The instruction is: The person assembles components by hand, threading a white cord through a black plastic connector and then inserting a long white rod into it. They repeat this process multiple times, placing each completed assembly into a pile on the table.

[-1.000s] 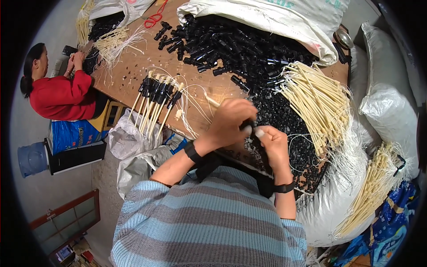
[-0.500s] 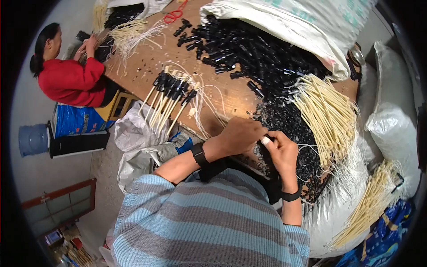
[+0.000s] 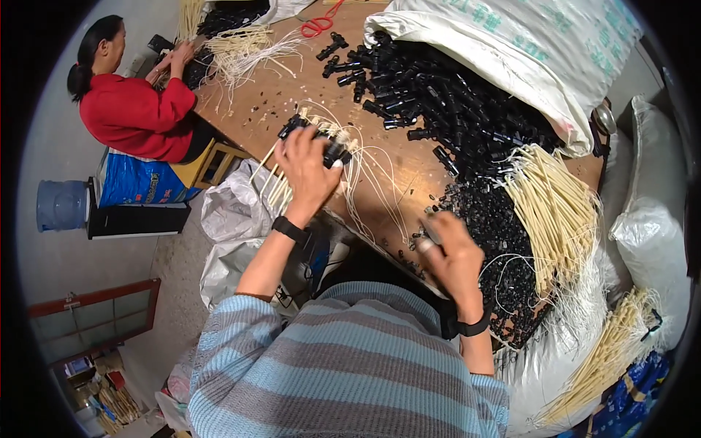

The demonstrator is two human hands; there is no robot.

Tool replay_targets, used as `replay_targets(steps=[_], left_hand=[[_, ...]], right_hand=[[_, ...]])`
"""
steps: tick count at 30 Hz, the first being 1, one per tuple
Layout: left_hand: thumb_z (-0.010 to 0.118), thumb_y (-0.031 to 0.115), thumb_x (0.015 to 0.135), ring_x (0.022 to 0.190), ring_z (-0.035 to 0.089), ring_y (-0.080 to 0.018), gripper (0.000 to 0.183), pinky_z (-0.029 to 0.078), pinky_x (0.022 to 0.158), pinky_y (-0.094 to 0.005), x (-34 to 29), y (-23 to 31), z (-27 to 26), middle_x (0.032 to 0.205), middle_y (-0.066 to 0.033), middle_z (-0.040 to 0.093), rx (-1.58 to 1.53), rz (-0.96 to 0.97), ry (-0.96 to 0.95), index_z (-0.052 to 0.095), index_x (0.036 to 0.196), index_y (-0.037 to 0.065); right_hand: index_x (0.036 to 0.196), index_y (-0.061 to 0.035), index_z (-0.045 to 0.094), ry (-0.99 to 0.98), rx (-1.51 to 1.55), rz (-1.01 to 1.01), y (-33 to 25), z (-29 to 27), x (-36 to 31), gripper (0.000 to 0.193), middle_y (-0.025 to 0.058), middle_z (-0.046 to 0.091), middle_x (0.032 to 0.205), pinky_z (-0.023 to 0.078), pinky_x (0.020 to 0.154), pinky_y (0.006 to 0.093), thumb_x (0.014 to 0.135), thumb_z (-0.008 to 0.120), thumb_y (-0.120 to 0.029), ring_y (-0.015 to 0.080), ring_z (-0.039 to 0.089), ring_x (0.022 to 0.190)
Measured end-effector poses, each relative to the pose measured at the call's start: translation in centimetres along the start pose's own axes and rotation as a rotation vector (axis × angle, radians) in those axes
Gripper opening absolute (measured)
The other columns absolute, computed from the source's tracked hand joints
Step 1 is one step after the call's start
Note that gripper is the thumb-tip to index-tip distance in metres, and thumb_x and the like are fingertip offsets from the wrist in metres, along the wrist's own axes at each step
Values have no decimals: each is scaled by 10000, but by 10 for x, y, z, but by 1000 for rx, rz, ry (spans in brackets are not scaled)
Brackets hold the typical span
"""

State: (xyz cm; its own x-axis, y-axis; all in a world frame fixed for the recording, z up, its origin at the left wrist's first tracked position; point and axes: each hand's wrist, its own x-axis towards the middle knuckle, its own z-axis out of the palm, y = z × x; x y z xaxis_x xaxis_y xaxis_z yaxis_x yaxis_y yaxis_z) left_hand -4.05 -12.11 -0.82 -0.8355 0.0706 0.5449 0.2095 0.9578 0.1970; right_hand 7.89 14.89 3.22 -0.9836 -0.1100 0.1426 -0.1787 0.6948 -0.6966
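My left hand [image 3: 305, 169] lies over a row of pale sticks fitted with black plastic tubes [image 3: 335, 152] at the table's front edge. Its fingers are spread across the black tubes and do not wrap round them. Thin white cords [image 3: 372, 191] trail from these sticks over the wood. My right hand [image 3: 454, 257] hovers at the left side of a spread of small black plastic pieces [image 3: 504, 237]. White wrapping covers part of its thumb. Its fingers are bent and partly smeared by motion, so whether anything lies between them cannot be made out.
Black tube fittings [image 3: 460, 102] spill from a white woven sack [image 3: 511, 55]. A bundle of corded sticks [image 3: 553, 212] lies to the right. Red scissors [image 3: 318, 27] rest at the back. A person in red [image 3: 139, 113] works at the far left. Full sacks [image 3: 653, 226] stand on the right.
My hands have parted from where they met above the table edge. The left has swung left onto the stick row; the right has moved slightly lower. The head view has shifted a little.
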Motion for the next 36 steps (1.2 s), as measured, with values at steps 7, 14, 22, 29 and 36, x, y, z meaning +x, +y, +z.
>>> replay_targets(steps=[7,14,22,29,36], left_hand=[[644,54,706,889,622,-346,397,500,765,-434,8,89,24,947,-155,668,-720,274,-317,637,1103,56],[601,165,797,879,614,-366,278,490,763,-462,31,137,74,866,-166,626,-465,200,-631,658,1066,127],[629,89,745,748,577,-389,116,451,665,-455,9,113,83,795,-164,584,-502,316,-426,573,804,7],[574,20,743,756,624,-302,202,476,688,-365,-1,112,51,813,-141,631,-814,-13,-465,572,943,-2],[632,59,747,707,651,-242,275,495,644,-336,-5,108,49,831,-112,657,-1093,-78,-675,610,1021,53]], right_hand=[[947,-23,697,350,-50,240,65,-40,-8,150,121,680,864,493,671,300,817,720,-94,208,646,723],[799,-46,681,346,-590,465,124,-105,-31,109,136,633,766,470,636,408,726,752,-83,325,612,687],[829,-23,676,637,-670,345,126,-99,-19,151,135,664,814,462,634,398,710,767,-44,282,621,691],[905,-61,663,622,-862,315,129,-97,-13,205,91,606,854,397,724,389,722,753,-83,255,580,813],[993,-65,616,418,-714,239,135,-97,-18,244,91,576,850,395,715,381,763,699,-62,246,561,758]])
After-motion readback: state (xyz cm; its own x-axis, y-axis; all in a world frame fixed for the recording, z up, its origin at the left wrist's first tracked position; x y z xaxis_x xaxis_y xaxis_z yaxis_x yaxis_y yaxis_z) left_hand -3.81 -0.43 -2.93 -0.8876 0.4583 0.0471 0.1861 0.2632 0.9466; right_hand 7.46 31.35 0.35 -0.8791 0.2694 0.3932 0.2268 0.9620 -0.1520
